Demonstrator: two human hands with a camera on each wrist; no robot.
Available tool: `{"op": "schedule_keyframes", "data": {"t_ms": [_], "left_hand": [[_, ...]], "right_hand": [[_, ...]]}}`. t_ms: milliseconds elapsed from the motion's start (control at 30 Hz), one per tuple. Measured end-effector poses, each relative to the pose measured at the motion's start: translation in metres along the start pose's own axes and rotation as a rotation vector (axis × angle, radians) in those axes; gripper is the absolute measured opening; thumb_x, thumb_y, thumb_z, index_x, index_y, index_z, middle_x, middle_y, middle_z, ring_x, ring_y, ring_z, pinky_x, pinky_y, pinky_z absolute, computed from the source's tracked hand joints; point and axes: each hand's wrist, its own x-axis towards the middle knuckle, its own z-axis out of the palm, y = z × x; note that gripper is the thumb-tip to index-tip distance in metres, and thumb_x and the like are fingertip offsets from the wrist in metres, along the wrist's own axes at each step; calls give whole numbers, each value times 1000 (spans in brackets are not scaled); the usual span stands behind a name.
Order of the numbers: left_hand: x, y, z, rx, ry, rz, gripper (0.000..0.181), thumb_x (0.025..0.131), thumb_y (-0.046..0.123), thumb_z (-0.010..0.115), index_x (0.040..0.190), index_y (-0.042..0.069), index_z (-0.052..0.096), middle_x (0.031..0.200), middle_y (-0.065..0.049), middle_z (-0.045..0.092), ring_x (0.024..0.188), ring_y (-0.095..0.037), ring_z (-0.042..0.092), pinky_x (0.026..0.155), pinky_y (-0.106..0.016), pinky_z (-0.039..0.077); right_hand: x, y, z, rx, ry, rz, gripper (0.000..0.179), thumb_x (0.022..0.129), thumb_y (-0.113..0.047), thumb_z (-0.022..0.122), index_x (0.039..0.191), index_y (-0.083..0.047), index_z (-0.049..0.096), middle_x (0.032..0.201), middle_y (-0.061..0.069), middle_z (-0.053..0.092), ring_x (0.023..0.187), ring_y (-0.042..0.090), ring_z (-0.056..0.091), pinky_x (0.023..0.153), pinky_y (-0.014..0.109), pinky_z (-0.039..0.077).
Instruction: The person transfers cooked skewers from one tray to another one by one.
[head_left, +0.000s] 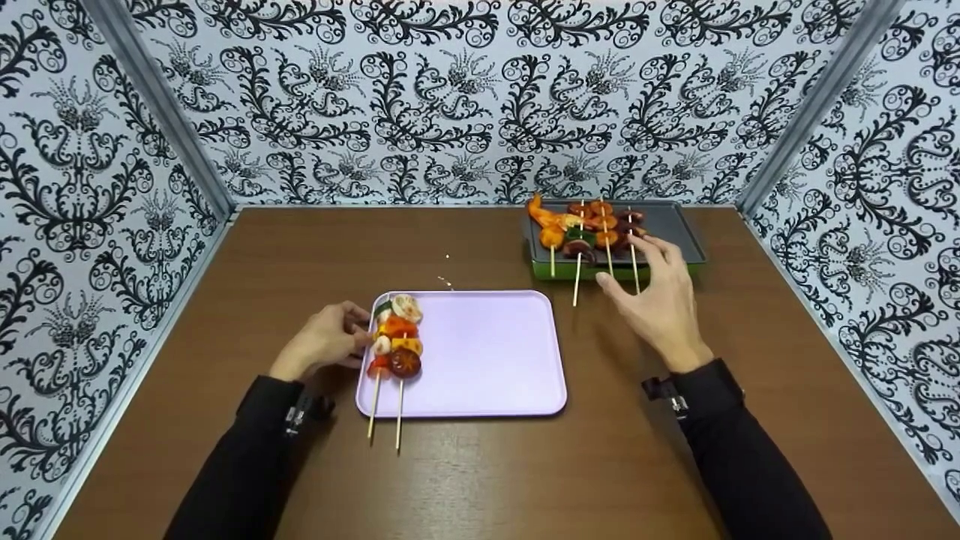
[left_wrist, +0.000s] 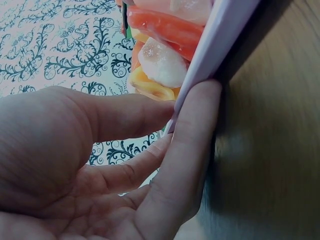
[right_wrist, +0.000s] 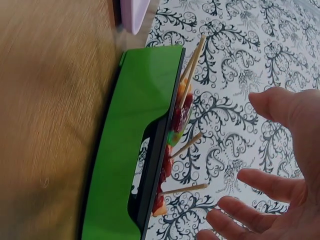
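Observation:
My left hand [head_left: 326, 341] pinches the left rim of a lilac tray [head_left: 487, 356]; in the left wrist view the thumb lies on the rim's inner side and a finger outside it. Two vegetable skewers [head_left: 405, 363] lie side by side along that end of the tray, sticks toward me. At the back right, several more skewers [head_left: 580, 244] rest on a green grill [right_wrist: 135, 90] with a dark top plate. Over its front edge hovers my right hand [head_left: 664, 304], thumb and fingers spread apart. In the right wrist view the fingers stay clear of the sticks.
A brown wooden table [head_left: 450, 480] carries everything. Patterned black-and-white panels [head_left: 450, 112] enclose its back and sides. Small pale crumbs [head_left: 445, 282] lie just behind the tray. Stick ends jut past the front edges of the tray and the grill.

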Motion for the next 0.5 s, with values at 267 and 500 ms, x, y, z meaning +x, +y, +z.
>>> {"op": "schedule_keyframes", "data": {"t_ms": [267, 500], "left_hand": [[-1, -1, 1, -12, 0, -4, 38, 93, 1, 67, 129, -3, 54, 103, -24, 59, 80, -28, 70, 67, -41, 64], [0, -1, 0, -10, 0, -12, 39, 93, 1, 68, 129, -1, 54, 104, -23, 59, 82, -29, 70, 67, -41, 64]], "right_hand": [[3, 13, -2, 1, 30, 22, 71, 81, -37, 86, 142, -11, 59, 137, 17, 52, 128, 36, 48, 107, 55, 42], [3, 19, -2, -14, 50, 49, 68, 78, -25, 88, 138, -5, 61, 132, 21, 53, 118, 37, 53, 99, 51, 46]]}}
